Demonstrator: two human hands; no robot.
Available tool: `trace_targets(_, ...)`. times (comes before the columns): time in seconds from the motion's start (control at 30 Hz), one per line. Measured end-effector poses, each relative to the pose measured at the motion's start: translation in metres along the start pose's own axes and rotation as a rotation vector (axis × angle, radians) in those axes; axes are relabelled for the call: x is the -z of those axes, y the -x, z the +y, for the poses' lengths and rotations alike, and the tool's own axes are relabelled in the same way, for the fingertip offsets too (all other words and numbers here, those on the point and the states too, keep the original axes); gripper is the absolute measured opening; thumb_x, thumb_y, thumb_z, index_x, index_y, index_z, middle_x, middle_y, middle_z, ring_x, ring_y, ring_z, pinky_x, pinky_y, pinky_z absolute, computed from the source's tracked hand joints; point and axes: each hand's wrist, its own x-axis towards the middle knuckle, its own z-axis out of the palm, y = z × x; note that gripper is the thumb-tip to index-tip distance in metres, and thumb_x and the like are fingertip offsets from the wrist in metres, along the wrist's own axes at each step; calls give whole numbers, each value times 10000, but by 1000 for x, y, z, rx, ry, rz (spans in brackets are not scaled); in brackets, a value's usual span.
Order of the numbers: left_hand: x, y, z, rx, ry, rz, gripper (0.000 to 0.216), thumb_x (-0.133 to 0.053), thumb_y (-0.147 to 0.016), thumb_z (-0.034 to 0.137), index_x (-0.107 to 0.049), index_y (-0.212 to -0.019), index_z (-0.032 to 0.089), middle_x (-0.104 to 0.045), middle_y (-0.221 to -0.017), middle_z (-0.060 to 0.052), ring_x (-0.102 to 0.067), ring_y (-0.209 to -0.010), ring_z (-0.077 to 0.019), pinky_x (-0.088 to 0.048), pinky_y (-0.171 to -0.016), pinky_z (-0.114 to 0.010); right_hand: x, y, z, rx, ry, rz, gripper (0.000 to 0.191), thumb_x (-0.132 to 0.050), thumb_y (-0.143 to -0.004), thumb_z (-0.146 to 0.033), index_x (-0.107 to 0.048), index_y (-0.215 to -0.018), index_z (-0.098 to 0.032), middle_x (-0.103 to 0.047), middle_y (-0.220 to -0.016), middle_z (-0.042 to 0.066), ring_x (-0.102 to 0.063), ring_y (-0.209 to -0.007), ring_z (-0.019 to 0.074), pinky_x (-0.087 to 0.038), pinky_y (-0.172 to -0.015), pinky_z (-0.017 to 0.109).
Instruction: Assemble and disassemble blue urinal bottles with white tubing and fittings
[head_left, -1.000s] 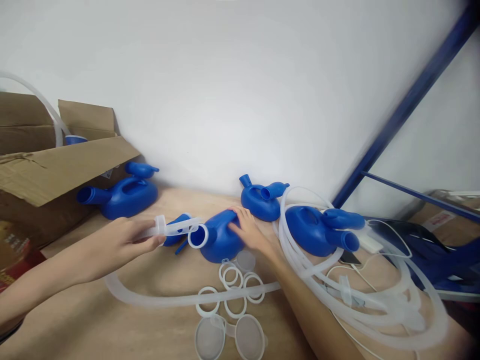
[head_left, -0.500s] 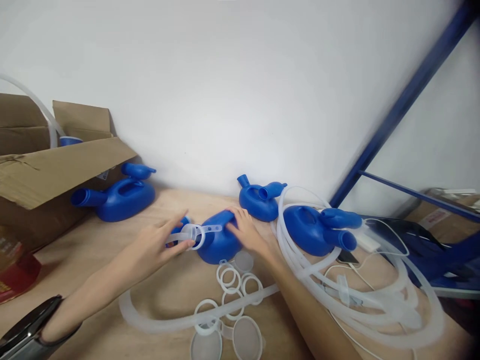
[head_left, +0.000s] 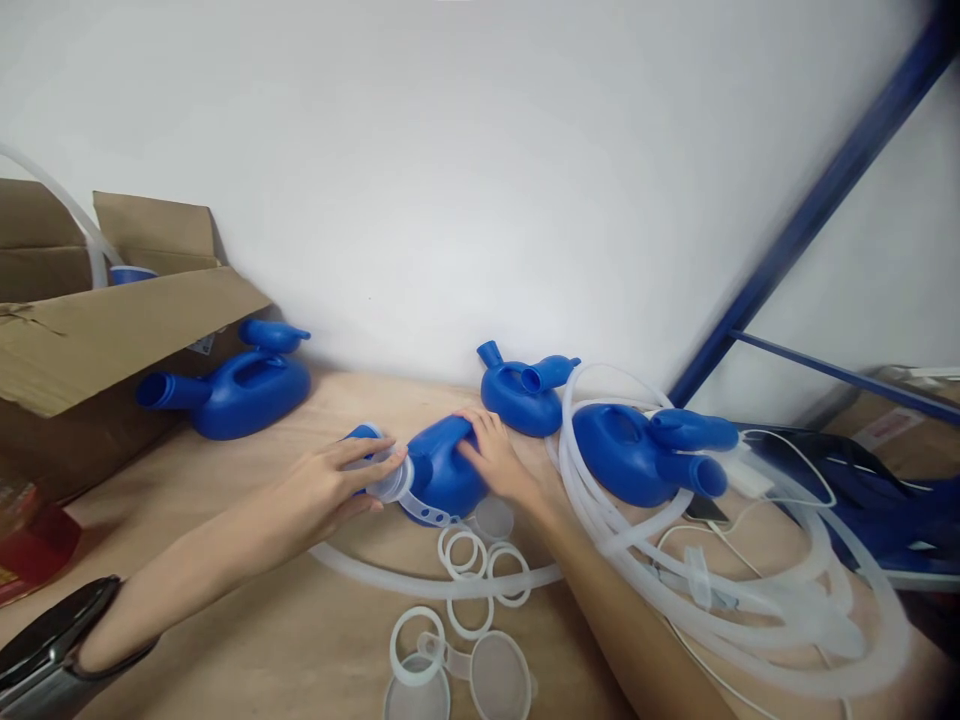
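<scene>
A blue plastic urinal bottle lies on the wooden table, its neck toward my left hand. My right hand is wrapped over its top at the handle. My left hand is closed round a translucent cap at the bottle's neck; a holed strap hangs from it toward the bottle's lower side. The bottle's mouth is mostly hidden by the cap and fingers. Below lie several loose white rings and round translucent lids. A clear hose curves across behind the rings.
More blue bottles stand by the wall: a left bottle, a middle bottle and a right bottle. Coiled hose spreads at right, near a phone. A cardboard box stands left; a blue metal frame rises right.
My left hand has turned the cap and brought it against the bottle's neck. Its strap has swung down from pointing right. The hose's left bend has shifted right and up. My right hand stays on the bottle.
</scene>
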Motion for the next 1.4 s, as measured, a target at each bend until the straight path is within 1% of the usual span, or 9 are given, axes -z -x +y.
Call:
trace_targets(0.23,22,-11,-7,-264,-141,-108,535,-432,-1083,168,-502,-1571,375,-565,-1562,-69,-652,-1323,-304,-528,-1123,-434,-2,0,1,54,145,33,396,-385,-1050,-255,-552,-1406,-200,-589,-1406,124,-494,-1240,298,-369,-1166,499)
trace_targets(0.43,37,-26,-4,-558,-426,-121,448,-417,-1062,66,-580,-1475,121,-673,-1405,-199,-689,-1266,-278,-571,-1036,-370,-9,-1,8,73,98,79,377,-451,-1017,-274,-580,-1365,-215,-615,-1365,100,-511,-1191,288,-398,-1108,494)
trace_targets(0.57,37,-33,-1,-686,-505,-33,390,-449,-1024,21,-646,-1359,63,-729,-1296,-217,-729,-1180,-282,-613,-930,-358,-11,1,5,73,13,142,398,-422,-987,-287,-602,-1335,-213,-628,-1341,96,-514,-1189,288,-400,-1091,480)
trace_targets(0.8,28,-34,-5,-686,-502,28,371,-398,-1054,45,-629,-1344,48,-725,-1305,-215,-711,-1212,-278,-595,-950,-355,-10,11,-1,6,-53,265,425,-398,-889,-254,-622,-1247,-206,-653,-1287,83,-516,-1161,288,-393,-1080,479)
trace_targets(0.97,14,-20,-18,-498,-327,15,512,-265,-1105,107,-442,-1583,160,-596,-1522,-145,-555,-1432,-239,-500,-1142,-366,-10,11,-1,5,-27,262,440,-426,-849,-248,-622,-1239,-196,-661,-1271,84,-512,-1146,291,-404,-1043,476)
trace_targets(1.1,11,-13,-22,-413,-249,-30,552,-295,-1112,144,-343,-1654,237,-539,-1582,-114,-507,-1477,-242,-487,-1170,-382,-8,7,-2,-24,28,231,442,-452,-848,-240,-621,-1252,-187,-654,-1292,96,-508,-1148,299,-403,-1056,485)
trace_targets(1.2,15,-18,-23,-476,-325,-27,520,-388,-1112,185,-369,-1631,179,-584,-1528,-172,-562,-1427,-274,-519,-1134,-396,-6,5,1,-15,109,183,426,-487,-875,-245,-620,-1274,-179,-650,-1301,106,-504,-1151,309,-400,-1060,495)
trace_targets(1.3,23,-32,-25,-656,-449,-27,488,-492,-1100,273,-450,-1558,109,-640,-1447,-216,-647,-1321,-291,-541,-1095,-405,-5,3,5,12,181,153,403,-531,-902,-267,-621,-1283,-170,-647,-1290,113,-500,-1153,311,-403,-1055,493)
trace_targets(1.4,27,-51,-29,-804,-598,-13,520,-465,-1100,463,-538,-1465,100,-742,-1235,-198,-737,-1093,-285,-597,-920,-391,-5,4,6,27,200,158,389,-560,-906,-279,-619,-1276,-175,-645,-1276,110,-505,-1143,304,-413,-1035,477)
